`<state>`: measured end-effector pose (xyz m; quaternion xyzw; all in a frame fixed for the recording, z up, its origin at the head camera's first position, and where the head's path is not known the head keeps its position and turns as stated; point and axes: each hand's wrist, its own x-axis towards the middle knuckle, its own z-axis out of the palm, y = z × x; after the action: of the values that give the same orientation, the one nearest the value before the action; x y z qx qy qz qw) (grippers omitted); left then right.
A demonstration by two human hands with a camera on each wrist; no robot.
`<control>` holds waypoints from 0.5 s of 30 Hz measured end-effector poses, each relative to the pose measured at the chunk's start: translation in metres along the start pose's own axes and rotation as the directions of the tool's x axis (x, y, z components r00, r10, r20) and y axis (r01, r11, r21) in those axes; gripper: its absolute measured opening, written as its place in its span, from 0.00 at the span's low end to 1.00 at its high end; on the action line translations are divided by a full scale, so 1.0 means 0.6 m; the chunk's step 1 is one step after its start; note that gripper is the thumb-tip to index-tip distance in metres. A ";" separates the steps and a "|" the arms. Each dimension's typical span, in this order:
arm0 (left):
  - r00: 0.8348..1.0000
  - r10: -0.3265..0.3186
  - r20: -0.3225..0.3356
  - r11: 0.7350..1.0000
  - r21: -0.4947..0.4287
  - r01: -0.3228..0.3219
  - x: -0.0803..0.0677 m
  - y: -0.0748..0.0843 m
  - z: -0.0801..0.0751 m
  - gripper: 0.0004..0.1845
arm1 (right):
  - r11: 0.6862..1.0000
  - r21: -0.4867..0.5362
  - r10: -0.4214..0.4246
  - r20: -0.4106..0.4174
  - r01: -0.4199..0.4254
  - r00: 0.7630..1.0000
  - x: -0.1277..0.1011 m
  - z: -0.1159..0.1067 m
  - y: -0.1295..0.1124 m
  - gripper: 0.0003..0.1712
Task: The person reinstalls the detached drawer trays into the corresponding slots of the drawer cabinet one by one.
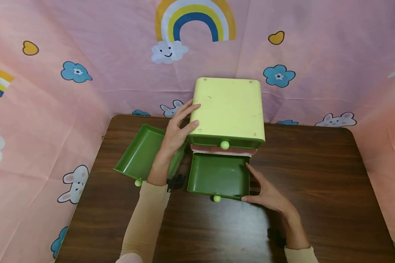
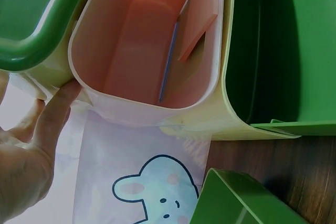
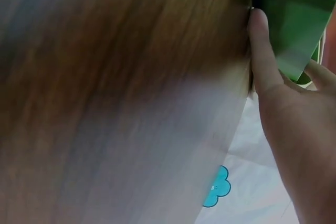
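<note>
A pale yellow drawer cabinet (image 1: 228, 106) stands at the back of the table, its top drawer (image 1: 204, 140) pushed in with a round light-green knob. My left hand (image 1: 177, 129) rests on the cabinet's left side, fingers extended near the top edge. Below, a green drawer (image 1: 222, 175) sticks out toward me from the lowest opening. My right hand (image 1: 268, 191) touches that drawer's right side, thumb at the front corner and a finger at the rim farther back. Between the two drawers is a pink-lined compartment (image 2: 139, 45) with pink flaps and a thin blue strip inside.
Another green drawer (image 1: 141, 149), taken out of the cabinet, lies at an angle on the left, partly behind my left forearm. The dark wooden table (image 1: 316, 182) ends against a pink patterned cloth (image 1: 118, 54) at the back and sides.
</note>
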<state>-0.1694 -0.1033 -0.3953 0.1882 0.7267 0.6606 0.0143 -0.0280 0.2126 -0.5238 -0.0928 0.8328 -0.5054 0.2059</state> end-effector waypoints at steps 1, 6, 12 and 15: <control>1.000 0.004 0.001 1.000 -0.001 -0.004 0.000 0.001 0.000 0.24 | 1.000 0.006 0.001 0.005 -0.001 1.000 0.000 0.001 -0.001 0.66; 1.000 0.021 0.008 1.000 -0.004 -0.021 0.001 0.004 0.001 0.24 | 1.000 0.013 0.016 0.014 -0.017 1.000 0.000 0.007 -0.003 0.70; 1.000 0.011 0.002 1.000 -0.006 -0.011 0.000 0.003 0.000 0.24 | 0.998 0.063 0.004 0.004 -0.004 1.000 0.000 0.005 -0.003 0.65; 1.000 0.012 0.004 1.000 -0.004 -0.012 -0.001 0.004 -0.001 0.24 | 0.998 0.055 0.005 -0.009 -0.005 1.000 0.000 0.002 -0.004 0.63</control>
<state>-0.1684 -0.1041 -0.3931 0.1941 0.7241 0.6618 0.0121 -0.0274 0.2107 -0.5221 -0.0826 0.8197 -0.5281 0.2057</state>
